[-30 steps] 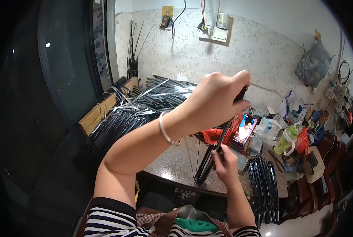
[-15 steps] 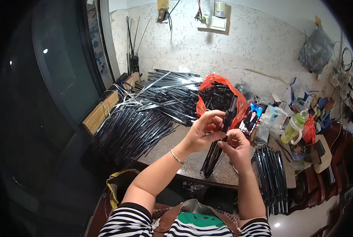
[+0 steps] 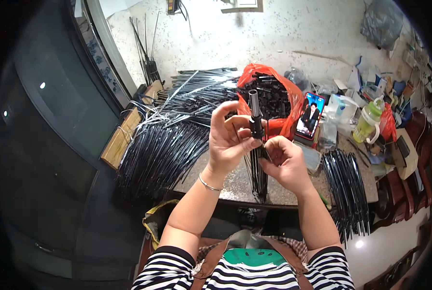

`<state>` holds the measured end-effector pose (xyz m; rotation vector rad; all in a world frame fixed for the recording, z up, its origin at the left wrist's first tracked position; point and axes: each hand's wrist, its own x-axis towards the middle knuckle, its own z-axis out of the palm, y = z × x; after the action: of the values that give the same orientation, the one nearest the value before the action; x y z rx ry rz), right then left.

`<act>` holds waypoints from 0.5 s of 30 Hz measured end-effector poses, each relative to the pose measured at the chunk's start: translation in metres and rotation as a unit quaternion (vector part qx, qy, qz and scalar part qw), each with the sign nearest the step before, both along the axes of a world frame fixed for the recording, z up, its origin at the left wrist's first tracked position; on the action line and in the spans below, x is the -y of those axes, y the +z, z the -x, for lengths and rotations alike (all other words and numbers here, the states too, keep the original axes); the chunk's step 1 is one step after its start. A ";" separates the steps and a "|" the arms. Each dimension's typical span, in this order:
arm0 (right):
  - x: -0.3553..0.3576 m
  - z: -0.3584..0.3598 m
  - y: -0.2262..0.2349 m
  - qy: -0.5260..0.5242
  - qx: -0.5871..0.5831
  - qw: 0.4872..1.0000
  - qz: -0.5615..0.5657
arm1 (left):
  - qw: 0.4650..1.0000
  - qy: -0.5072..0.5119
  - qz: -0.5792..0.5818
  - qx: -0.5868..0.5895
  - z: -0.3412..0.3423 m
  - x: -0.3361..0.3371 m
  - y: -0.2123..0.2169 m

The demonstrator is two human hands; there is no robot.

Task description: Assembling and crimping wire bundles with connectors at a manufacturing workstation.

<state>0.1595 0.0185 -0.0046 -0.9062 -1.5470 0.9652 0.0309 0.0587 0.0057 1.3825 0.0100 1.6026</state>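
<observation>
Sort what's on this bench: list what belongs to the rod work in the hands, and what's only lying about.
In the job:
left hand and right hand on the black rod bundle
pile of black rods
orange bag of black parts
rod bundle at right

Lying about:
phone
green bottle
wooden plank

The rod (image 3: 255,126) between the left hand (image 3: 229,141) and the right hand (image 3: 284,164) looks like black metal with a matt plastic collar. Under the hands, the table (image 3: 235,180) is speckled stone, smooth. Behind the hands, the bag (image 3: 289,96) is thin orange plastic, glossy. Left of the hands, the rods (image 3: 163,150) shine like dark metal, beside a bare wood plank (image 3: 120,140).
</observation>
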 end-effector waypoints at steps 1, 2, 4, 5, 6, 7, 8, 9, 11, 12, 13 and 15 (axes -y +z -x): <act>0.000 0.000 0.000 0.014 -0.013 1.000 0.010 | 1.000 -0.006 -0.002 -0.003 0.001 -0.001 0.002; -0.002 0.000 -0.001 0.028 -0.025 0.999 0.018 | 1.000 -0.013 -0.004 -0.006 0.001 -0.002 0.004; -0.002 -0.001 -0.005 0.023 -0.034 0.999 0.024 | 1.000 -0.014 -0.001 -0.005 -0.001 -0.001 0.003; -0.003 0.000 -0.006 0.021 -0.052 0.998 0.001 | 1.000 -0.006 -0.002 -0.011 -0.001 -0.002 0.003; -0.004 0.001 -0.007 0.019 -0.069 0.997 -0.021 | 1.000 0.002 -0.002 -0.017 -0.001 -0.003 0.003; -0.004 0.001 -0.008 0.018 -0.069 0.997 -0.022 | 0.999 0.019 -0.004 -0.030 -0.002 -0.003 0.002; -0.003 0.000 -0.009 0.016 -0.087 0.996 -0.019 | 0.999 0.018 -0.004 -0.029 -0.002 -0.004 0.003; -0.003 -0.001 -0.009 0.013 -0.106 0.994 -0.016 | 0.999 0.003 -0.011 -0.047 -0.002 -0.004 0.004; -0.003 -0.006 -0.007 0.012 -0.097 0.995 -0.025 | 0.998 -0.007 -0.014 -0.067 -0.004 -0.004 0.006; -0.003 -0.008 -0.005 0.012 -0.089 0.995 -0.035 | 0.998 -0.009 -0.014 -0.067 -0.005 -0.005 0.007; -0.002 -0.010 -0.003 0.010 -0.089 0.995 -0.035 | 0.997 -0.022 -0.015 -0.075 -0.004 -0.005 0.008; -0.003 -0.013 -0.001 -0.013 -0.050 0.998 -0.026 | 0.997 -0.023 -0.004 -0.080 -0.007 -0.008 0.008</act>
<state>0.1721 0.0219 -0.0058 -0.8268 -1.4658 0.9342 0.0376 0.0665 0.0136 1.5037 0.0666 1.4525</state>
